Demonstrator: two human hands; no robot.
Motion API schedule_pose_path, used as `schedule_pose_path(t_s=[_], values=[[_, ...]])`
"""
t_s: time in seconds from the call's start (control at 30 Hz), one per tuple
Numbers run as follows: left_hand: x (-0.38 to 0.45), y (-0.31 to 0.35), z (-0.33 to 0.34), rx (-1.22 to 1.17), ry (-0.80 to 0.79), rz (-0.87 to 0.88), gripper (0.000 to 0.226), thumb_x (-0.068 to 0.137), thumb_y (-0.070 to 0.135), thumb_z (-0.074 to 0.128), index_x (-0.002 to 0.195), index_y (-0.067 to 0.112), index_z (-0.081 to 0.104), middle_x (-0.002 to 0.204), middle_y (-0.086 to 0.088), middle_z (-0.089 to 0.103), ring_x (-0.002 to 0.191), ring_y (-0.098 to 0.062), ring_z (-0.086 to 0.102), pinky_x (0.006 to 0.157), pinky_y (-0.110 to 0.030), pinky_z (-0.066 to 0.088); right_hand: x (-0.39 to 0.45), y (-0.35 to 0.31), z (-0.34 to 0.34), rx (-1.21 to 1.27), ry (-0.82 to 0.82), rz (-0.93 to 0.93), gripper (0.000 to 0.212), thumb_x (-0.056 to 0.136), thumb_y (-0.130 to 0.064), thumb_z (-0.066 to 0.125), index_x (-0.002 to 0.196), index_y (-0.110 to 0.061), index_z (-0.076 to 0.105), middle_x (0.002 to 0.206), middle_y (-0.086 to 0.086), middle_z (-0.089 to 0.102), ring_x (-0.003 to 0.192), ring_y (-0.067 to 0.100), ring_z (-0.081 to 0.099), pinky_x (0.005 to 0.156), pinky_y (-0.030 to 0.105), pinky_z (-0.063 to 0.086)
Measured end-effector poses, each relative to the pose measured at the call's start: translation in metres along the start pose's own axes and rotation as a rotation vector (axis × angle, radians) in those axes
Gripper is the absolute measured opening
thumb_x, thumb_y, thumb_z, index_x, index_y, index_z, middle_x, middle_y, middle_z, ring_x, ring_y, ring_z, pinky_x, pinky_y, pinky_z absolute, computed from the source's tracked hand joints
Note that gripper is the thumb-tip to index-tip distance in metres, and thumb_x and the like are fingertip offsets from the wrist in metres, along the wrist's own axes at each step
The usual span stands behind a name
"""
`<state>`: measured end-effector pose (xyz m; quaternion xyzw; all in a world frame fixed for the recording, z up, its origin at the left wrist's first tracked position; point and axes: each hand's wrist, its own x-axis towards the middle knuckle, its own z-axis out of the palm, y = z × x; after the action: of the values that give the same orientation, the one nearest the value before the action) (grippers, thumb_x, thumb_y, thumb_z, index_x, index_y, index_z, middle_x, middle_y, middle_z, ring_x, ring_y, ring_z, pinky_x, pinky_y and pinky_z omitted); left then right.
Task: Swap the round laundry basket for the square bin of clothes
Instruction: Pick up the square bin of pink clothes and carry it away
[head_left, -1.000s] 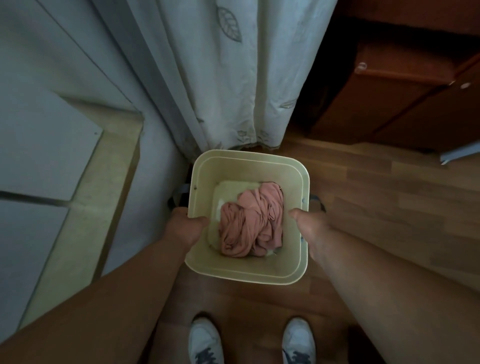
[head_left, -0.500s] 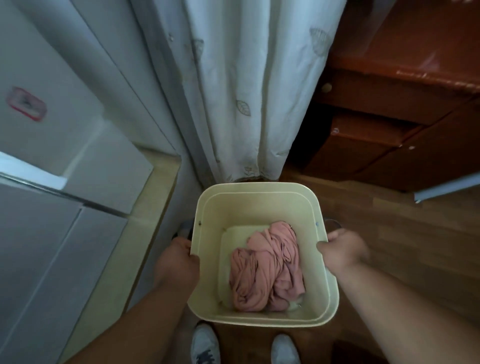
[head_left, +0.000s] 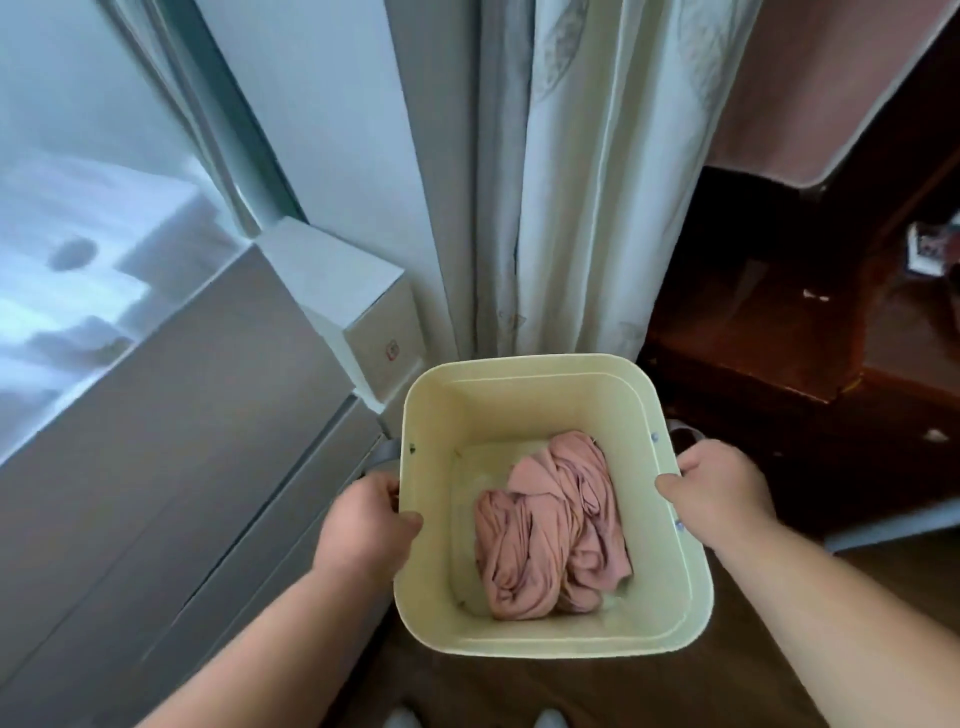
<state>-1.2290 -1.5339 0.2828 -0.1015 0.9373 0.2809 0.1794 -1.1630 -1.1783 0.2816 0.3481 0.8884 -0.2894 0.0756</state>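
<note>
The square cream bin (head_left: 524, 410) is held in the air in front of me, above the floor. A crumpled pink garment (head_left: 553, 530) lies on its bottom. My left hand (head_left: 366, 525) grips the bin's left rim, thumb inside the wall. On the opposite rim my right hand (head_left: 722, 493) is closed the same way, beside a grey side handle (head_left: 685, 434). The round laundry basket is not in view.
A grey appliance or cabinet (head_left: 171, 441) with a white box (head_left: 358, 296) on top stands close on the left. A pale curtain (head_left: 561, 182) hangs straight ahead. Dark wooden furniture (head_left: 810, 322) fills the right. My shoe tips (head_left: 550, 719) show at the bottom edge.
The bin has risen off the wooden floor with both hands on its rim. The view has tilted up, so the appliance top and more curtain show.
</note>
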Motion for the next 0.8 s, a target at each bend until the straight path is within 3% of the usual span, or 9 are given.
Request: schedule_pose_path(t_s=[0.1,0.17,0.27,0.43,0.57,0.7,0.8], values=[[-0.039,0.010,-0.053,0.015,0.049,0.039,0.002,0.069,0.019,0.068,0.070,0.020,0.066,0.063,0.002,0.072,0.058,-0.017,0.068,0.047,-0.029,0.042,-0.024,-0.035,-0.049,-0.056,0.024,-0.104,0.034,0.068,-0.018,0.073,0.040,-0.016,0.054,0.036,0.007,0.048,0.030,0.022,0.043,0.045,0.025,0.023],[-0.061,0.013,-0.084,0.021,0.073,0.060,0.008,0.068,0.019,0.067,0.073,0.013,0.068,0.068,-0.004,0.075,0.065,-0.025,0.072,0.052,-0.035,0.050,-0.041,-0.061,-0.075,-0.090,0.023,-0.154,0.042,0.069,-0.015,0.074,0.038,-0.011,0.046,0.028,0.000,0.034,0.025,0.018,0.037,0.044,0.025,0.018],[-0.086,0.012,-0.119,0.014,0.058,0.064,0.016,0.065,0.020,0.061,0.071,0.006,0.067,0.062,-0.006,0.076,0.063,-0.029,0.075,0.055,-0.041,0.060,-0.060,-0.090,-0.099,-0.145,0.006,-0.192,0.051,0.069,-0.012,0.076,0.040,-0.010,0.035,0.031,0.000,0.023,0.033,0.018,0.030,0.046,0.027,0.018],[-0.126,-0.018,-0.145,-0.035,0.047,0.087,0.009,0.064,0.019,0.055,0.056,0.018,0.056,0.045,0.009,0.069,0.039,-0.014,0.069,0.041,-0.023,0.047,-0.105,-0.101,-0.106,-0.202,-0.019,-0.169,0.031,0.070,-0.016,0.076,0.051,-0.012,0.052,0.045,0.000,0.044,0.046,0.027,0.045,0.049,0.028,0.030],[-0.164,-0.060,-0.148,0.003,0.050,0.102,0.018,0.070,0.014,0.056,0.054,0.017,0.049,0.036,0.010,0.059,0.030,-0.008,0.055,0.037,-0.020,0.036,-0.148,-0.098,-0.086,-0.237,-0.048,-0.180,0.031,0.070,-0.012,0.073,0.050,-0.015,0.049,0.045,0.000,0.042,0.048,0.027,0.043,0.052,0.030,0.029],[-0.210,-0.106,-0.147,0.062,0.074,0.061,0.019,0.070,0.016,0.056,0.059,0.017,0.041,0.049,-0.003,0.060,0.047,-0.020,0.053,0.047,-0.029,0.038,-0.185,-0.105,-0.061,-0.311,-0.119,-0.230,0.033,0.069,-0.011,0.070,0.053,-0.018,0.042,0.044,-0.004,0.037,0.050,0.026,0.038,0.052,0.030,0.026],[-0.241,-0.144,-0.149,0.011,0.143,0.011,0.018,0.074,0.022,0.056,0.065,0.018,0.042,0.068,-0.009,0.071,0.064,-0.029,0.066,0.055,-0.036,0.044,-0.211,-0.119,-0.040,-0.365,-0.177,-0.272,0.027,0.071,-0.015,0.070,0.059,-0.017,0.046,0.051,-0.002,0.045,0.049,0.023,0.043,0.046,0.027,0.029]])
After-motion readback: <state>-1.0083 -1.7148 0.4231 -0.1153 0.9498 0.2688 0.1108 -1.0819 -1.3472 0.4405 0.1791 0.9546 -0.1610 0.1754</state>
